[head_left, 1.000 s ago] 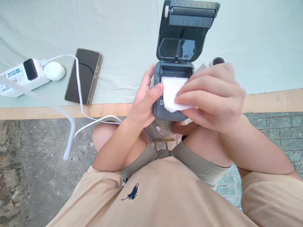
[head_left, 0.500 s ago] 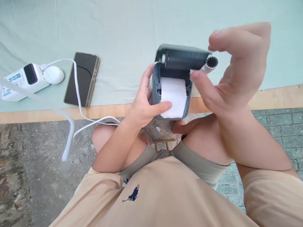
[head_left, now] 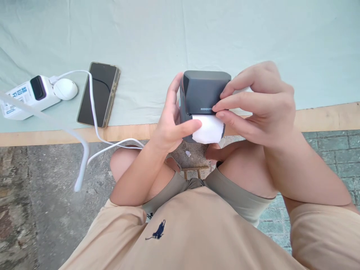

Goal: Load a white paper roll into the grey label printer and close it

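My left hand (head_left: 171, 127) grips a dark grey label printer (head_left: 185, 129) from its left side, with the thumb pressed on a white paper strip (head_left: 209, 129). The strip comes out from under the printer's lid (head_left: 206, 90), which lies down over the body and carries the "NIIMBOT" lettering. At the lid's lower right edge, the fingertips and thumb of my right hand (head_left: 253, 105) are drawn together against it. Something whitish shows between those fingers; I cannot make out what it is. The printer's inside is covered.
A phone (head_left: 98, 93) lies on the pale green cloth (head_left: 146, 45) to the left. Beside it are a white power strip (head_left: 22, 97) with a round white plug (head_left: 65, 89) and a white cable (head_left: 91, 93). The wooden table edge (head_left: 132, 133) runs under the forearms.
The printer's lid has swung down from raised to lying over the paper. My right hand has come down and left onto the lid's edge. The white cylinder beside the lid is no longer plainly visible.
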The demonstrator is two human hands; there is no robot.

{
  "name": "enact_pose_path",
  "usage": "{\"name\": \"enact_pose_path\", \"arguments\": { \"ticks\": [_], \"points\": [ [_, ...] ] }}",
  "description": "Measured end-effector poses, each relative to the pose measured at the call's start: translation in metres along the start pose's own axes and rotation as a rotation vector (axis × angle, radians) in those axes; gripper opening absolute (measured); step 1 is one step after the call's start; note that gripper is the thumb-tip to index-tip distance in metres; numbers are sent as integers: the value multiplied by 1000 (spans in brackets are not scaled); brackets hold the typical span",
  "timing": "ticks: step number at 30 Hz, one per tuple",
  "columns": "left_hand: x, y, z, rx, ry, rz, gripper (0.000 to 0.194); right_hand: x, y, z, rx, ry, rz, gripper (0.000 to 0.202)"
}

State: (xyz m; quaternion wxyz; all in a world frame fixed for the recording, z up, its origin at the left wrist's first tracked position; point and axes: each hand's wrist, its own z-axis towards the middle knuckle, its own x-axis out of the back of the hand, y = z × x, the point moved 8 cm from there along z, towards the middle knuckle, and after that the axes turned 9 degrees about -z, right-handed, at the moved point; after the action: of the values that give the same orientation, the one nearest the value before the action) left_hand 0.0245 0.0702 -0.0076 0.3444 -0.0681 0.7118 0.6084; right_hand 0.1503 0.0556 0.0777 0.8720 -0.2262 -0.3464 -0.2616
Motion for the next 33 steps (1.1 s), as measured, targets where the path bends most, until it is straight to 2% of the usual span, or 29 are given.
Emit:
{"name": "enact_pose_path", "arguments": {
  "ticks": [4,7,13,18,23,26,33],
  "points": [
    [-1,3,-3,31,87,20,55,-1,0,2,-136,-41,88,37],
    [-1,4,-5,46,103,66,44,-4,-7,4,-154,-132,119,43],
    [-1,2,-5,47,99,59,42,-7,-9,3,-152,-261,61,32],
    [0,-2,0,57,89,5,47,-9,3,0,-180,-231,82,32],
    [3,-6,6,73,116,-107,38,-6,13,-5,-186,-201,-117,28],
    [7,-6,6,63,165,-156,37,-5,11,-4,-164,-219,-137,31],
    [11,-4,2,66,219,-190,29,-5,3,4,-146,-259,-28,39]
  ]
}}
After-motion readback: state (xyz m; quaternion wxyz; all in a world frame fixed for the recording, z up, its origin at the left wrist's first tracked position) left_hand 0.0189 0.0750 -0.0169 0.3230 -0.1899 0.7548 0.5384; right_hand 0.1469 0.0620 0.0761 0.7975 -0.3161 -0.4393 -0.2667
